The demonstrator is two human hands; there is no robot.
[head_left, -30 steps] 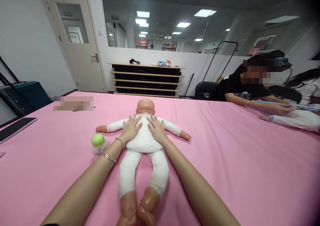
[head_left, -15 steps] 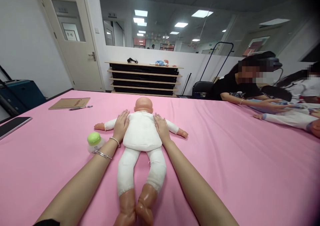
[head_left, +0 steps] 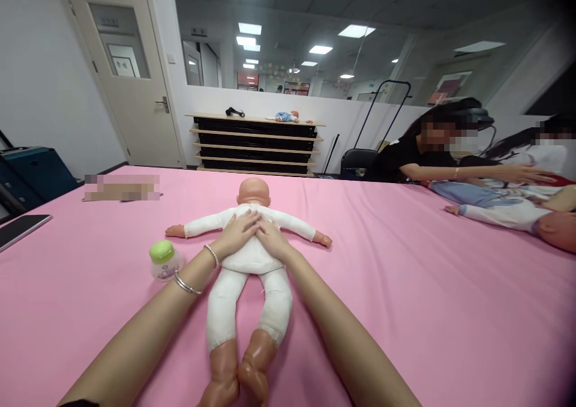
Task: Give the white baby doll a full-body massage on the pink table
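Note:
A baby doll [head_left: 254, 260] with a white cloth body lies face down on the pink-covered table [head_left: 360, 287], its head pointing away and its arms spread. My left hand [head_left: 238, 233] rests flat on the upper left of its back, fingers stretched out. On the upper right of the back lies my right hand [head_left: 272, 239], also flat, and the fingertips of both hands meet near the middle. Neither hand grips anything. Left of my left wrist stands a jar with a green lid [head_left: 162, 253].
A phone [head_left: 22, 230] and a blurred brown notebook [head_left: 123, 188] lie at the left. At the right, a person in black [head_left: 405, 155] reaches over another doll [head_left: 499, 212]. Behind the table are a shelf [head_left: 256, 146] and a chair [head_left: 357, 159].
Both my hands have moved inward, from the sides of the doll's torso onto its upper back. The person at the right has stretched an arm further right.

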